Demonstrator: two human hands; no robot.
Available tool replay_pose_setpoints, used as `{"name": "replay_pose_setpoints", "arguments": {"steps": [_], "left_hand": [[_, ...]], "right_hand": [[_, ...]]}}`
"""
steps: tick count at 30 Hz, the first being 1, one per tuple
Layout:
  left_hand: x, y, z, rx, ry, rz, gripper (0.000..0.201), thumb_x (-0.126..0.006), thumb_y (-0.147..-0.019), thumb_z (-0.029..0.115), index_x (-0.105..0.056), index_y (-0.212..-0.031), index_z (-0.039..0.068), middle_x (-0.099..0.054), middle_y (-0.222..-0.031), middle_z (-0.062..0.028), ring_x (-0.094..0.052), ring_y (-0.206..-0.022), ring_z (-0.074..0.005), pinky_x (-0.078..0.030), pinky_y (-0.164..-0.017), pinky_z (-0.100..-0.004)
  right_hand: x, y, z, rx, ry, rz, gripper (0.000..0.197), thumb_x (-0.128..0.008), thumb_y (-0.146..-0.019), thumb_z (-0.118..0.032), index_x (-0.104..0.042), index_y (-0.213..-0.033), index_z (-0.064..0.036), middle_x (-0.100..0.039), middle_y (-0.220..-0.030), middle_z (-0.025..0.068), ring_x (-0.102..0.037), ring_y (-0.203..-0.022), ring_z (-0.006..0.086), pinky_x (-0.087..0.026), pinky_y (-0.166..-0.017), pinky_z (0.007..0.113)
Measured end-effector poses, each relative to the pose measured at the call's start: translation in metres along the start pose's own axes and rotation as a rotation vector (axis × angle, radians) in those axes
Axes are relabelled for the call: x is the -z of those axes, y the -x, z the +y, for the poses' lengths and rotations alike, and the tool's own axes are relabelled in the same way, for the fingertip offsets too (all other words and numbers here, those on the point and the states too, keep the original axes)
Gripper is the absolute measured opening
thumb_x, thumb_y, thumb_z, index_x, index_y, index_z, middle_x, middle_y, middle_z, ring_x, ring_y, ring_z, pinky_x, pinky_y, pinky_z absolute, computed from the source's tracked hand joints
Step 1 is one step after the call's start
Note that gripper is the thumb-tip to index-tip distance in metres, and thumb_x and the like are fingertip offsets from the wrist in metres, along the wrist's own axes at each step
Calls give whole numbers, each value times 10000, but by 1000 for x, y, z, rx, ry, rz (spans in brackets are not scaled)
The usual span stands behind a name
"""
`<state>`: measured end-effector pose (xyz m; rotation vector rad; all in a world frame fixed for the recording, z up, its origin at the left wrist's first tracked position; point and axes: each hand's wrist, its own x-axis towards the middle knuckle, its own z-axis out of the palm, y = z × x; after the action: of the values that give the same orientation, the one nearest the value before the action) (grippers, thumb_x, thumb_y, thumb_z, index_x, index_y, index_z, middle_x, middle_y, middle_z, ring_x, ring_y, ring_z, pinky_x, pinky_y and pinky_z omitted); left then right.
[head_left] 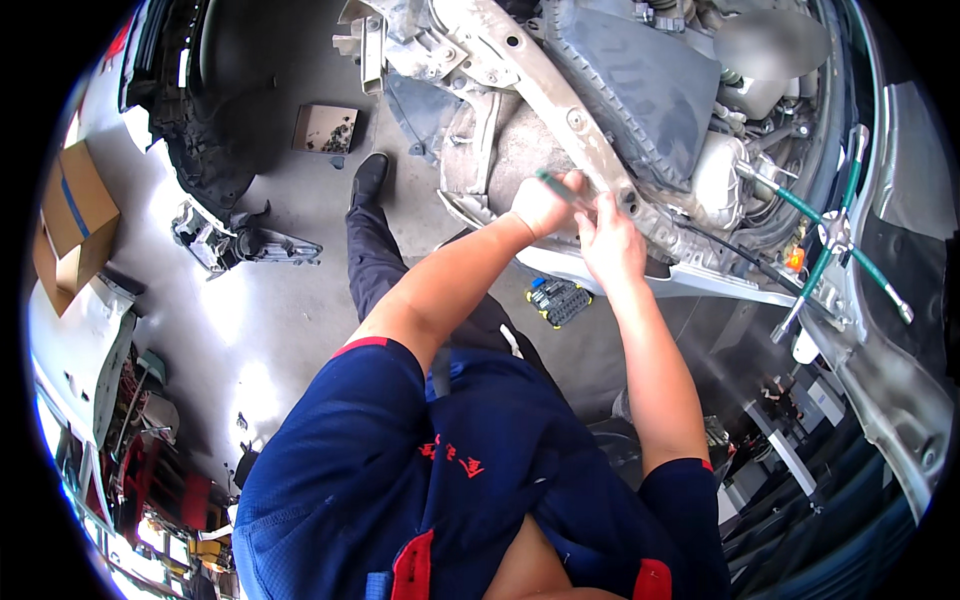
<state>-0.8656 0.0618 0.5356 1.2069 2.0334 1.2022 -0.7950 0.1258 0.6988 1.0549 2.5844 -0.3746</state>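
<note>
Both my hands meet over the bare beige metal rail (575, 118) at the front corner of a car with its engine bay exposed. My left hand (543, 207) is closed around a slim tool with a green handle (550, 180), perhaps a screwdriver; motion blurs its far end. Close beside it, my right hand (614, 245) has its fingers bent together near the tool's blurred end. What those fingers hold, if anything, is too small to make out. Below the hands runs the pale edge of a body panel (570, 266).
A green-armed cross wrench (835, 232) lies across the car's right side. On the floor sit an open tool case (558, 302), a shallow box of small dark parts (325, 130) and a removed metal-and-plastic part (240, 243). A dark bumper (190, 150) and cardboard box (80, 215) stand left.
</note>
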Motion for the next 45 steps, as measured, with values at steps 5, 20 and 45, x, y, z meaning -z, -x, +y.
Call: {"name": "replay_pose_setpoints", "arguments": {"steps": [5, 20, 45], "left_hand": [[-5, -1, -4, 27, -32, 6, 299, -719, -841, 343, -595, -974, 106, -708, -831, -131, -710, -793, -353, -572, -686, -453], [5, -4, 7, 46, -44, -84, 359, -704, -836, 380, -582, -1010, 91, -707, -867, -137, -707, -849, -353, -570, -760, -459], [200, 138, -58, 772, 902, -862, 226, -441, -921, 163, -631, -961, 47, -564, -797, -27, -486, -664, -126, -425, -634, -268]], "right_hand": [[-14, -7, 1, -236, -153, 70, 334, -669, -955, -305, -529, -1128, -55, -720, -911, 238, -708, -866, 438, -549, -762, 532], [-13, 6, 5, -132, -172, 93, 333, -673, -944, -365, -534, -1100, -105, -723, -899, 191, -703, -848, 436, -550, -750, 532], [-78, 119, -79, 113, -1061, 33, 148, -682, -876, 6, -601, -980, -60, -627, -866, 83, -640, -755, 231, -527, -682, 356]]}}
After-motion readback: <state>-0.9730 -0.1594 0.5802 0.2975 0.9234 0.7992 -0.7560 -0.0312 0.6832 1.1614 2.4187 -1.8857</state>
